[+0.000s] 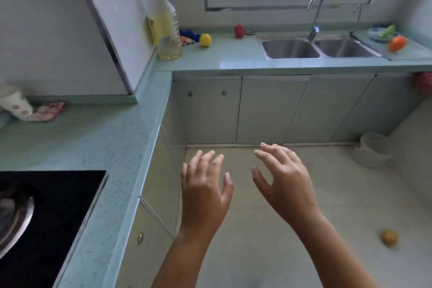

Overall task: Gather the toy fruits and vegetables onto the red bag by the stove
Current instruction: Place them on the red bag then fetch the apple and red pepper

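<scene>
My left hand [205, 192] and right hand [284, 181] are nearest to me, both raised over the floor with palms down, fingers spread apart and holding nothing. They hang side by side, close but not touching, in front of the cabinet doors [238, 110].

To my left the black stove [53, 217] sits in the pale green counter [93, 138], with a metal pan [14, 215] on it at the frame edge. Further back on that counter lies a reddish patterned cloth or bag [50, 111], beside a spotted white item [16, 103]; I cannot tell for certain that this is the red bag.

Along the far counter I see a large oil bottle [167, 28] in the corner, a yellow toy fruit [205, 40] near it, and a red toy pepper [239, 30] between that and the double sink [318, 48]. Right of the sink, an orange toy [397, 43] rests on the drainboard, with a green toy [388, 30] in a small dish [374, 35] just behind it.

On the floor to my right lies a brownish-yellow toy [388, 237], well apart from both hands, and a pale bucket [371, 149] stands near the cabinets.
</scene>
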